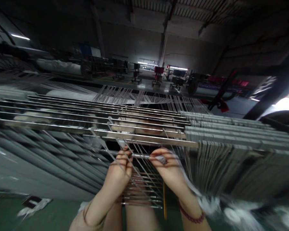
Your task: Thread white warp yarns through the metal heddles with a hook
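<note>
My left hand is closed in a pinch at a thin pale metal rod that runs crosswise between my hands. Opposite it, my right hand has bent fingers, with the fingertips at the same rod. A greyish-white bundle of yarn shows inside the right fingers. Several slender metal heddles slant down past my left hand from the long heddle bars above. Behind and below the hands, more thin bars lie in a row. Motion blur softens the fingertips.
Densely packed grey heddles hang at the right, and a dark sloping bank of them fills the left. White warp threads stretch beyond the bars. A yellow strip hangs near my knees. White scraps lie on the green floor.
</note>
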A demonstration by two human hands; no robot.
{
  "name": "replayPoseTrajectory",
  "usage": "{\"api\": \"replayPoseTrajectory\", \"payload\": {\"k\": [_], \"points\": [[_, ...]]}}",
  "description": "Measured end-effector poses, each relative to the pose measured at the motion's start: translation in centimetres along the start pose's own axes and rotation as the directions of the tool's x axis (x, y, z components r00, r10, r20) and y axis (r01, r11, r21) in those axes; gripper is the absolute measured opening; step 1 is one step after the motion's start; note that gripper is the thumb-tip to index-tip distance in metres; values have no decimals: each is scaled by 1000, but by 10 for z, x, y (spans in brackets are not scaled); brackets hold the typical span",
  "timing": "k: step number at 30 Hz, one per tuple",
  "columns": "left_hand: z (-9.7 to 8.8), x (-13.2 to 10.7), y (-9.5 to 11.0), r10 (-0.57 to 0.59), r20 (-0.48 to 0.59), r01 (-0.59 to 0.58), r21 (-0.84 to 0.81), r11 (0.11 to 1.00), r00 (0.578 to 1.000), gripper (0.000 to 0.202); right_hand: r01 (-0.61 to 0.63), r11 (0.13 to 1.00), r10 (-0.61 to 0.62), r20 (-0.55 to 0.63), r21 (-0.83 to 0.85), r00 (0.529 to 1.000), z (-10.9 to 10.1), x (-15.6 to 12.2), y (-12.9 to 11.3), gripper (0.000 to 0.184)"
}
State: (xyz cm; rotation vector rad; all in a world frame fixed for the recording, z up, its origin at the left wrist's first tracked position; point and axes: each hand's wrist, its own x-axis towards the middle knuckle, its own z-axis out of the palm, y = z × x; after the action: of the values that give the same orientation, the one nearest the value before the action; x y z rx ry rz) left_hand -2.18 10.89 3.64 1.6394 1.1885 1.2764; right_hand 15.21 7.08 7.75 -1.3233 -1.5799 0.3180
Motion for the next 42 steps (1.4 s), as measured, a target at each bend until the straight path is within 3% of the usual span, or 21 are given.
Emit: {"api": "replayPoseTrajectory", "payload": {"k": [3,6,8,12,14,16,18,22,26,29,32,34,37,40,42], "points": [[0,6,7,-96,99,107,-122,987,990,34,68,998,-68,-7,17,998,-6,-4,-1,13],[1,-5,24,-212,277,291,-288,912,937,27,92,995,-89,76,-33,993,-4,-3,2,16],[1,-18,32,-177,324,269,-266,926,929,19,61,997,-56,103,-51,993,1,0,3,14],[-3,-33,24,56,222,-60,14,998,974,15,36,999,-33,126,-21,992,4,3,0,11],[-5,-29,12,95,85,-99,46,994,992,12,23,1000,-23,112,7,993,0,1,-3,11],[-5,-19,3,39,-47,-42,-73,996,998,8,9,999,-11,49,40,999,-4,-2,-6,9],[-1,-9,1,-72,-83,48,-263,964,994,9,7,998,-7,8,60,1000,-8,-6,-8,11],[5,-2,16,-196,18,184,-437,880,980,21,36,999,-37,72,18,997,-8,-9,-9,15],[-1,-13,28,-289,157,323,-277,905,944,22,46,997,-37,157,-59,987,-4,-6,-9,13],[-6,-13,18,-228,44,230,-55,972,973,18,20,996,-7,156,-83,988,-2,-6,-7,13],[-3,-5,4,-176,-56,176,0,984,983,19,10,997,-1,129,-70,992,-3,-9,-4,12],[2,-1,3,-175,-19,174,-27,984,984,18,20,998,-13,126,-58,992,-3,-11,-3,12],[4,-9,17,-140,96,147,-76,986,985,21,29,998,-21,140,-60,990,-2,-11,-4,13],[-1,-24,31,73,223,-79,18,997,972,18,35,998,-24,180,-57,983,3,-7,-6,13],[-5,-26,29,150,249,-179,101,979,957,17,20,999,-14,173,-34,985,5,-5,-6,11]]}}
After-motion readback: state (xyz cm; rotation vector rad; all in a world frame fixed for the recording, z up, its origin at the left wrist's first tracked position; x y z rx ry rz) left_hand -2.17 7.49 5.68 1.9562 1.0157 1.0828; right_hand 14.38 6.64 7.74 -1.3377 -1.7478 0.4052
